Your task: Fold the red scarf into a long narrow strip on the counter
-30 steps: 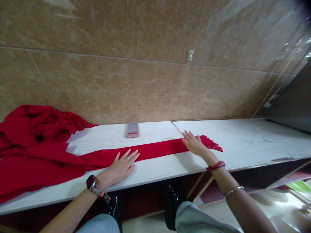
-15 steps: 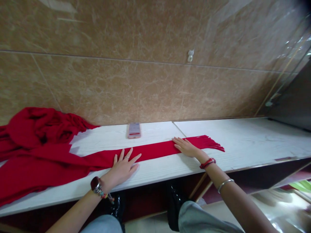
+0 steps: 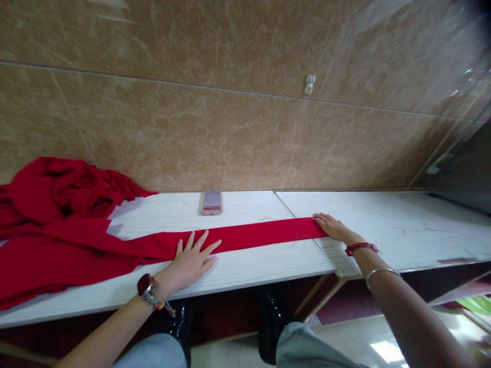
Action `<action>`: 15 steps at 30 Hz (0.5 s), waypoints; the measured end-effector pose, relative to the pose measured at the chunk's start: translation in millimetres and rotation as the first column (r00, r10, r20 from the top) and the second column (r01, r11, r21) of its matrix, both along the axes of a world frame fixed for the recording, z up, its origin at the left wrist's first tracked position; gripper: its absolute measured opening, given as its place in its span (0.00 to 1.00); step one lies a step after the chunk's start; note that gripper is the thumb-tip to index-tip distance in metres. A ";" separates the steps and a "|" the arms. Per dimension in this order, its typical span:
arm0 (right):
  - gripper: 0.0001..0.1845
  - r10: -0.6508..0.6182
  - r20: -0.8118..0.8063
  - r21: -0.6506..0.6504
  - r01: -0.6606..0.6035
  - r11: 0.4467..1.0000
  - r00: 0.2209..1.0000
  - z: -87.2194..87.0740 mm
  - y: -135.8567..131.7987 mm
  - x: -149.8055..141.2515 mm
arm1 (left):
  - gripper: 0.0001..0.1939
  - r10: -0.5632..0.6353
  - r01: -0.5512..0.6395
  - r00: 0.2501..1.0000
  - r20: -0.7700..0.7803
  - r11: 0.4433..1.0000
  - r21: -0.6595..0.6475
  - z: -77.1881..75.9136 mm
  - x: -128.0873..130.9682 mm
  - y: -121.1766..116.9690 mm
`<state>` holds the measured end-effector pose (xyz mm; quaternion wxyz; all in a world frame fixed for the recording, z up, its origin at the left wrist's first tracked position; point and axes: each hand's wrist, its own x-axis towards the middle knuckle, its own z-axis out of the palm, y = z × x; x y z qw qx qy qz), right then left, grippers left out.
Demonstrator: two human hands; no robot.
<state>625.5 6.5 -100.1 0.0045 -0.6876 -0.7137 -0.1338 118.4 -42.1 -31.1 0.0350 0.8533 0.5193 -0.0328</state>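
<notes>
A long red scarf [image 3: 264, 235] lies in a flat, narrow strip across the white surface, widening into loose folds at the left. My left hand [image 3: 192, 263] rests on the strip near its middle, fingers spread and palm down. At the strip's right end, my right hand [image 3: 332, 226] lies flat on the fabric with its fingers stretched out; the fringe there is hidden beneath it. Both hands press the cloth without gripping it.
A bunched heap of red fabric [image 3: 69, 194] sits at the left against the tiled wall [image 3: 230, 138]. A phone [image 3: 211, 203] lies behind the strip near the wall. The white countertop [image 3: 383, 220] has open shelving below its front edge, and a dark panel [image 3: 464, 168] stands at the far right.
My right hand first slid left along the strip, then swept right to its end, covering the fringe. My left hand has stayed in place on the scarf.
</notes>
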 end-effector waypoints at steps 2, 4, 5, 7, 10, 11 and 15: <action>0.24 -0.125 -0.043 0.053 0.127 0.991 0.991 3.1 -2.5 -7.5 | 0.25 -0.006 0.006 1.000 0.001 1.000 -0.004 0.3 -0.4 -0.3; 0.26 -0.148 -0.084 0.118 0.157 0.981 0.985 8.0 -2.6 -26.4 | 0.25 -0.013 0.013 1.000 0.003 1.000 -0.002 0.1 -1.0 -0.4; 0.26 -0.104 -0.103 0.147 0.119 0.982 0.989 11.1 -1.8 -40.6 | 0.25 -0.016 0.016 1.000 0.006 1.000 0.001 -0.2 -1.2 -0.4; 0.26 0.063 -0.143 0.190 -0.035 0.981 0.988 18.2 0.3 -78.6 | 0.25 -0.019 0.019 1.000 0.014 1.000 0.004 -0.8 -1.4 -0.2; 0.26 0.351 -0.219 0.215 -0.306 0.927 0.910 27.7 0.0 -153.2 | 0.26 -0.009 0.010 0.999 0.032 1.000 -0.007 -1.1 -1.0 -0.2; 0.26 0.424 -0.242 0.208 -0.380 0.901 0.873 30.1 -2.0 -179.5 | 0.26 -0.006 0.007 0.999 0.038 1.000 -0.012 -1.1 -0.9 -0.3; 0.26 0.578 -0.285 0.136 -0.564 0.814 0.765 35.2 -17.1 -264.7 | 0.26 -0.009 0.009 0.998 0.055 1.000 -0.003 -2.7 -1.2 -1.1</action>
